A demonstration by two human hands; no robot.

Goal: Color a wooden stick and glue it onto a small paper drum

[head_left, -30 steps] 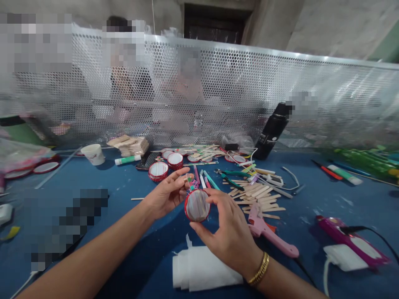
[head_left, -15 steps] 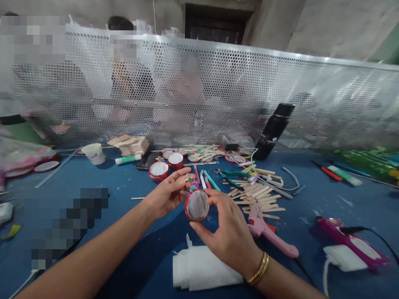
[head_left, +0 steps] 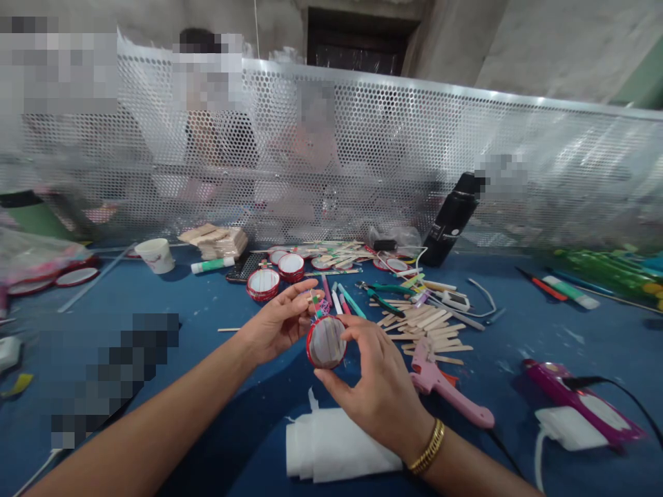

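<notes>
Between both hands, above the table, is a small round red-rimmed disc (head_left: 326, 343) with a greyish face and thin lines across it. A short wooden stick (head_left: 315, 300) with green on it stands up from the disc's top. My left hand (head_left: 284, 321) pinches this stick between thumb and fingers. My right hand (head_left: 367, 362) grips the disc by its right edge, thumb below and fingers above. Under my right wrist lies a white roll of cloth or paper (head_left: 336, 445). A pink glue gun (head_left: 450, 393) rests to the right of that hand.
Craft sticks (head_left: 429, 328) lie scattered to the right, beside green-handled pliers (head_left: 386, 300). Red-rimmed discs (head_left: 263, 283) are stacked behind my hands. A paper cup (head_left: 155, 255), a glue stick (head_left: 212, 265) and a leaning black bottle (head_left: 450, 221) stand or lie near the perforated metal partition (head_left: 373, 166).
Both hands keep their hold on the disc and its stick, almost unmoved. The view has shifted very slightly.
</notes>
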